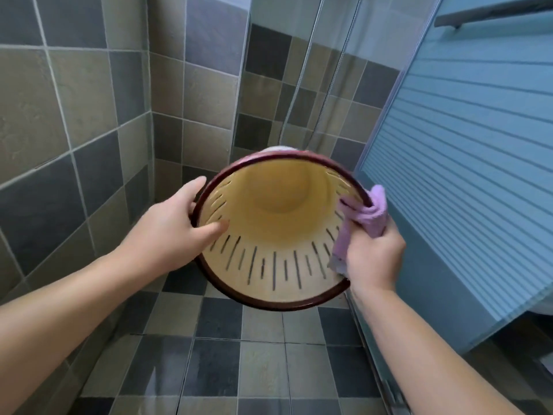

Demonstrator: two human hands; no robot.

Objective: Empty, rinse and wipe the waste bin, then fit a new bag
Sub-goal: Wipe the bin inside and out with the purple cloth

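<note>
A cream plastic waste bin (pixel 278 205) with a dark red rim and slotted walls is held in the air, tipped so that its open mouth faces me. No bag or rubbish shows inside it. My left hand (pixel 173 229) grips the left rim, thumb inside the bin and fingers behind it. My right hand (pixel 374 253) holds a pink cloth (pixel 374 211) folded over the right rim, part of it inside the bin and part outside.
I stand in a tiled shower corner with grey and beige wall tiles (pixel 74 115) and a wet checkered floor (pixel 239 354). A glass partition (pixel 299 70) with a shower hose stands behind the bin. A blue slatted door (pixel 478 145) closes off the right side.
</note>
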